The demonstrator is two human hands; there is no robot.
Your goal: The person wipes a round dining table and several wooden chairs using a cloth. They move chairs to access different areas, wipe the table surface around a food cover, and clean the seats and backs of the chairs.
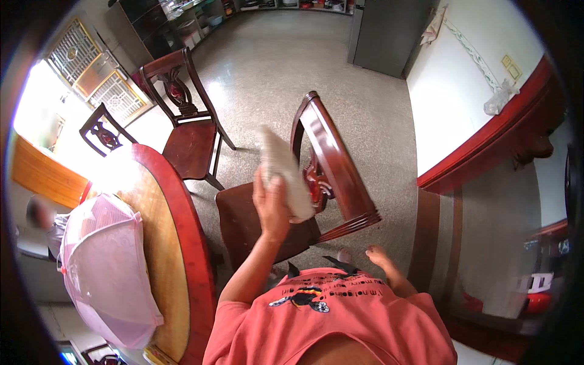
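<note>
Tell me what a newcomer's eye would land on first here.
First, the big pink cover on the red-rimmed table at the left. Then, mid-picture, the left hand gripping a blurred pale object, beside the back of a glossy dark-red chair.

From the wearer's head, a single wide fisheye view looks steeply down over the coral shirt [377,319] close below, catches the left hand [273,204] and right hand [378,255] at near range, and reaches forward across the speckled floor [274,67] to shelves [193,29] at far left.
</note>
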